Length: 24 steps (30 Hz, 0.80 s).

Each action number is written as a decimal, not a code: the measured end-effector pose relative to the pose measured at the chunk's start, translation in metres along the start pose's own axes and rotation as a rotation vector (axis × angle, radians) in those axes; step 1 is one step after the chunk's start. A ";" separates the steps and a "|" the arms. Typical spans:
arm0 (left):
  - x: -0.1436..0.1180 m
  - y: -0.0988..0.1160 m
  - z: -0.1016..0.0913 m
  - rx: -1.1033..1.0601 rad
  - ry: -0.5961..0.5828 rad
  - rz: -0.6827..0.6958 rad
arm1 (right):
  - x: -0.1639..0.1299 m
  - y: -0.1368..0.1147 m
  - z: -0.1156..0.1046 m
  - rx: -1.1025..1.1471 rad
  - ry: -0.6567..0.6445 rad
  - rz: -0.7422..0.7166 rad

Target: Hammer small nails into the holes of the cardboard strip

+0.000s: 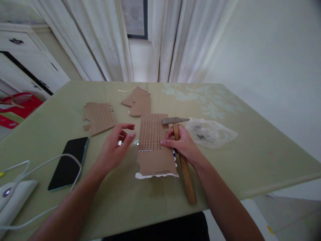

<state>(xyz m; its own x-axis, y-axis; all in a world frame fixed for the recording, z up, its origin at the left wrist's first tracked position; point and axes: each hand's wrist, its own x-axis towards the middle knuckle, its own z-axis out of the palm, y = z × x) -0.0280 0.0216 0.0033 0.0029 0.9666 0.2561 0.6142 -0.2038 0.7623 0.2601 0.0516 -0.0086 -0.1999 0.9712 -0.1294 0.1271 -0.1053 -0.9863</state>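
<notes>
Card (pixel 155 160) lies mid-table, between the hands, rows of dark dots over its far part. Short run of pale dots sits at the near-left end of the rows; near edge is torn and white. Right hand (pixel 184 144) grips the hammer (pixel 187 177) high on the handle, thumb on the card's right side. Hammer head is at the far end, over the card's far right corner; handle points near. Can't tell what the fingers under it touch. Left hand (pixel 114 144) is just left of the card, fingers curled, thumb and index tips apart, nothing visible between them. Second dotted card (pixel 101 117) far left, scraps (pixel 141 103) far of the main card. Clear bag (pixel 212 134) right of the hammer, dark bits inside. Phone (pixel 69 164) near left, white cable (pixel 66 155) across it.
</notes>
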 end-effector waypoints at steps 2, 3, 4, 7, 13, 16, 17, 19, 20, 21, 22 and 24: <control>0.009 -0.010 -0.010 0.292 0.104 -0.121 | 0.000 -0.002 0.001 0.038 0.028 0.006; 0.012 -0.015 -0.014 0.449 0.100 -0.130 | 0.000 -0.003 0.001 0.050 0.037 0.008; 0.015 -0.020 -0.017 0.574 0.063 -0.132 | -0.001 -0.003 0.001 0.052 0.040 0.008; 0.015 -0.032 -0.019 0.760 -0.096 -0.129 | -0.001 -0.005 0.002 0.052 0.049 0.010; 0.013 -0.048 -0.011 0.846 -0.143 -0.103 | -0.002 -0.005 0.003 0.073 0.029 0.024; 0.016 -0.043 -0.007 0.684 0.008 -0.070 | -0.001 -0.005 0.003 0.059 0.030 0.012; 0.016 -0.039 -0.005 0.563 0.065 -0.045 | 0.000 -0.005 0.003 0.054 0.032 0.012; 0.012 -0.025 0.000 0.281 0.150 0.032 | -0.001 -0.006 0.004 0.043 0.029 0.027; 0.008 -0.017 0.003 0.154 0.171 0.075 | -0.001 -0.006 0.005 0.039 0.025 0.041; 0.003 -0.009 0.005 0.050 0.171 0.110 | -0.002 -0.006 0.006 0.039 0.018 0.053; -0.002 -0.001 0.007 -0.050 0.153 0.135 | -0.003 -0.007 0.008 0.041 0.012 0.061; -0.013 0.012 0.009 -0.230 0.084 0.150 | -0.006 -0.008 0.012 0.052 -0.003 0.062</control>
<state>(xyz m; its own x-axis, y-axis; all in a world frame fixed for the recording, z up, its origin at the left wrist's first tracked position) -0.0131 0.0083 0.0040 0.0085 0.9089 0.4170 0.4171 -0.3822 0.8246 0.2488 0.0444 -0.0010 -0.1957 0.9620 -0.1903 0.0884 -0.1759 -0.9804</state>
